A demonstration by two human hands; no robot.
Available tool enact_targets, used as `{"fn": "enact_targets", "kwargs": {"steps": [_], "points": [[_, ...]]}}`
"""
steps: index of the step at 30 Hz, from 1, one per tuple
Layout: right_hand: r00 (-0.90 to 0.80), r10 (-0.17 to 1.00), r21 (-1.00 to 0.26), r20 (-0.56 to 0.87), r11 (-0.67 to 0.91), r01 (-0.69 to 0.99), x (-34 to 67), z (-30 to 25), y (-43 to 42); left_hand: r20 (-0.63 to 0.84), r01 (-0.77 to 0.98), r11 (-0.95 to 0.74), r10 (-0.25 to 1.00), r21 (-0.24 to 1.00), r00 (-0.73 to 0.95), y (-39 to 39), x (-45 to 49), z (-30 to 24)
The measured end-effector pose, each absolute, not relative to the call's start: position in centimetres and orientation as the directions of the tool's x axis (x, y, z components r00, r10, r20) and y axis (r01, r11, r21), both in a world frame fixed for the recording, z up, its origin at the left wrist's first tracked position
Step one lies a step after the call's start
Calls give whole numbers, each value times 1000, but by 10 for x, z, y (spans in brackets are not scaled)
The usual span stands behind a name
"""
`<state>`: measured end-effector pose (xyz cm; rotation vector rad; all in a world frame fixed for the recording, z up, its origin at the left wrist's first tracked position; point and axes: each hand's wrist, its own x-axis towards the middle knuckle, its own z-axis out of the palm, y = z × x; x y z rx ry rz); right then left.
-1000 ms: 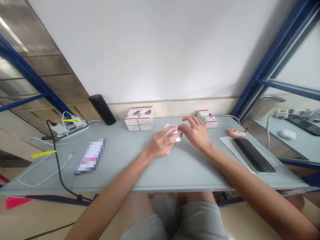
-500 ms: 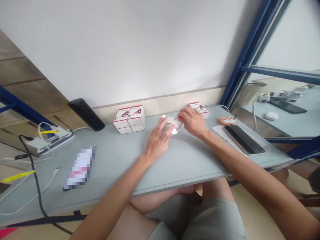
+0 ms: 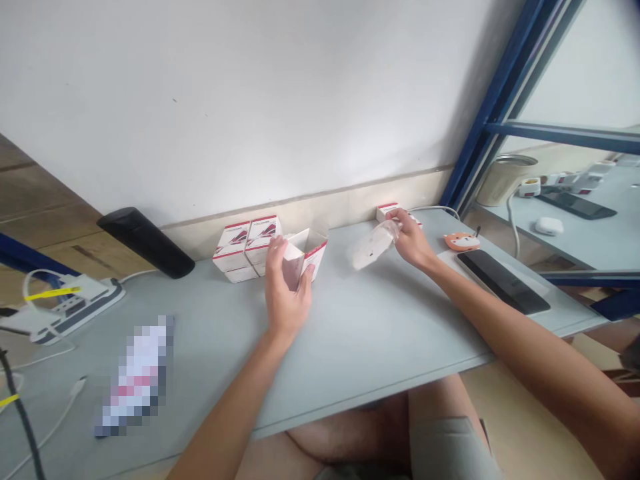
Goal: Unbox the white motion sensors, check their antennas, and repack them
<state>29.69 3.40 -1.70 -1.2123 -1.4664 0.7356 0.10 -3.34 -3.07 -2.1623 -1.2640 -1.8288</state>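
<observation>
Hands now apart: left hand (image 3: 287, 290) around an open white carton (image 3: 311, 248), right hand (image 3: 413, 243) pinching a wrapped white item (image 3: 374, 245).

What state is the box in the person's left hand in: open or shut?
Open: the box in the left hand has its flaps standing up, and its inside shows.

The open carton (image 3: 311, 248) at centre is white with a red edge, the stacked boxes (image 3: 245, 248) beside it white with red bands, the table (image 3: 380, 320) pale grey-blue, and the steel frame (image 3: 500, 113) at upper right deep blue.
</observation>
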Motion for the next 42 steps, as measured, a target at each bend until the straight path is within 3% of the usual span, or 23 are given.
{"fn": "enact_targets", "kwargs": {"steps": [4, 8, 16, 21, 27, 31, 34, 37, 42], "points": [[71, 983, -944, 167, 139, 301, 293, -19, 34, 732, 527, -594, 676, 608, -83, -41, 0, -28], [23, 995, -941, 93, 80, 327, 290, -21, 34, 647, 443, -585, 763, 680, 14, -44, -1, -27], [46, 998, -909, 51, 27, 416, 292, -25, 37, 547, 504, -511, 833, 696, 88, -37, -11, -32], [-37, 994, -881, 100, 106, 462, 291, -23, 35, 568, 507, -548, 812, 665, 131, -33, -14, -37], [-7, 996, -916, 85, 81, 392, 294, -21, 35, 603, 683, -491, 792, 541, 93, -32, -16, -39], [44, 993, -904, 108, 80, 419, 294, -20, 35, 787, 767, -572, 599, 290, 150, -42, -5, -33], [59, 990, -898, 127, 90, 431, 294, -22, 36, 817, 667, -735, 454, 119, 356, -56, 14, -32], [52, 990, -889, 132, 95, 448, 295, -24, 38, 692, 633, -767, 514, 106, 507, -67, 32, -37], [27, 992, -881, 127, 100, 462, 295, -25, 40, 693, 759, -636, 610, 139, 384, -62, 28, -47]]}}
